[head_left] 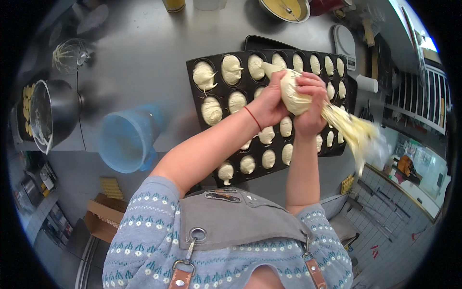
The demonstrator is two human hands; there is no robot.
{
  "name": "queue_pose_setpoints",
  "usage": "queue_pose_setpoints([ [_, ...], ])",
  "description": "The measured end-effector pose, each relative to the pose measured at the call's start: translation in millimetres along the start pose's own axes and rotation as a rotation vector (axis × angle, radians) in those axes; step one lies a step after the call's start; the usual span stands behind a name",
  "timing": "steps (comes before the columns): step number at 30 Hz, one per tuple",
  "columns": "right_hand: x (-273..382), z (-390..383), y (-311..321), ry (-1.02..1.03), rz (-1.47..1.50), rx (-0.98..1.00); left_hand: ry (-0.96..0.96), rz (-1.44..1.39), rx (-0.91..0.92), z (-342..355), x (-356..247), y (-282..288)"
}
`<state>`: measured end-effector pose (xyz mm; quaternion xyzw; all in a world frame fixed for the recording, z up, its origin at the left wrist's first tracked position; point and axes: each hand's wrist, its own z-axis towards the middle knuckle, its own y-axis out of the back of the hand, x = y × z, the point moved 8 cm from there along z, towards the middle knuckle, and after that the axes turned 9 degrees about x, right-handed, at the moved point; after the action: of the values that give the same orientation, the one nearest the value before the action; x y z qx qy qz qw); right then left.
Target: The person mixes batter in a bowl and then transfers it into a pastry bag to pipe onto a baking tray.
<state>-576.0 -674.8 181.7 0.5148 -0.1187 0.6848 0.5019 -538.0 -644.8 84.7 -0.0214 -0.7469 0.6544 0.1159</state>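
Observation:
Both hands grip a clear piping bag (294, 96) of pale batter, held over a dark muffin tray (219, 132). My left hand (270, 103) closes round the bag near its tip, which points left at a cup in the back row. My right hand (312, 102) wraps the fuller part, and the bag's loose, batter-smeared end (356, 131) hangs down to the right. Pale batter mounds (232, 70) fill the cups I can see. Several cups in the middle are hidden by my arms and hands.
A blue plastic jug (126, 139) stands left of the tray on the steel table (149, 48). Farther left are a metal mixing bowl (60, 113) and a whisk attachment (72, 55). A bowl of yellow mixture (284, 8) sits at the back, a white scale (344, 43) at the back right.

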Motion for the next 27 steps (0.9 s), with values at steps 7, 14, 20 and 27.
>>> queue_pose_setpoints([
  [7, -46, -11, 15, -0.106, 0.119, -0.108, -0.13, 0.021, -0.11, 12, 10, 32],
  [14, -38, -1, 36, -0.012, 0.198, 0.086, -0.246, 0.079, -0.156, 18, 24, 12],
  [20, 7, 25, 93, 0.288, 0.151, 0.165, -0.269, 0.217, 0.006, 43, 50, -59],
  [27, -64, 20, 86, 0.017, 0.229, 0.065, -0.228, 0.089, -0.014, 77, 46, -18],
])
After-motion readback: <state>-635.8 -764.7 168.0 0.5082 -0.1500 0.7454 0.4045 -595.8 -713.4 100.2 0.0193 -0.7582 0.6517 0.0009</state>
